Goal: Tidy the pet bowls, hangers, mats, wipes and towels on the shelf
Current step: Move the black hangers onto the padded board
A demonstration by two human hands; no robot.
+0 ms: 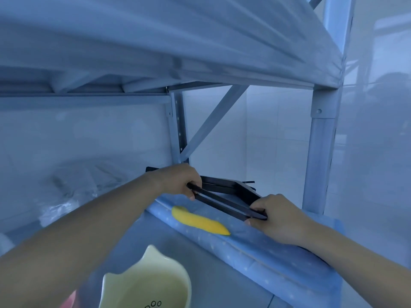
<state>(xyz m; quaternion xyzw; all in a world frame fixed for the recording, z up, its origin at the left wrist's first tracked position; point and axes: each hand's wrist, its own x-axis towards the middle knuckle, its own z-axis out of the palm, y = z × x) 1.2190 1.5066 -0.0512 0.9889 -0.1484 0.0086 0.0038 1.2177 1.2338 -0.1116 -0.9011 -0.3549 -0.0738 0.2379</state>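
Head view: the left hand [178, 180] and right hand [277, 218] each clench one end of the stacked black hangers [223, 202], probably to keep them aligned. Beneath the grip lies the blue mat [255, 250]; the yellow bowl [144, 283] sits nearer the person. Both forearms reach forward, fingers over the bars and thumbs under.

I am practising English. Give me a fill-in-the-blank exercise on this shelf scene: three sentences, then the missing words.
1. The left hand and right hand both grip a bundle of ____ hangers.
2. Under the hangers lies a blue mat with a ____ shape on it.
3. The pale bowl stands nearer the ____ arm.

Missing words: black; yellow; left
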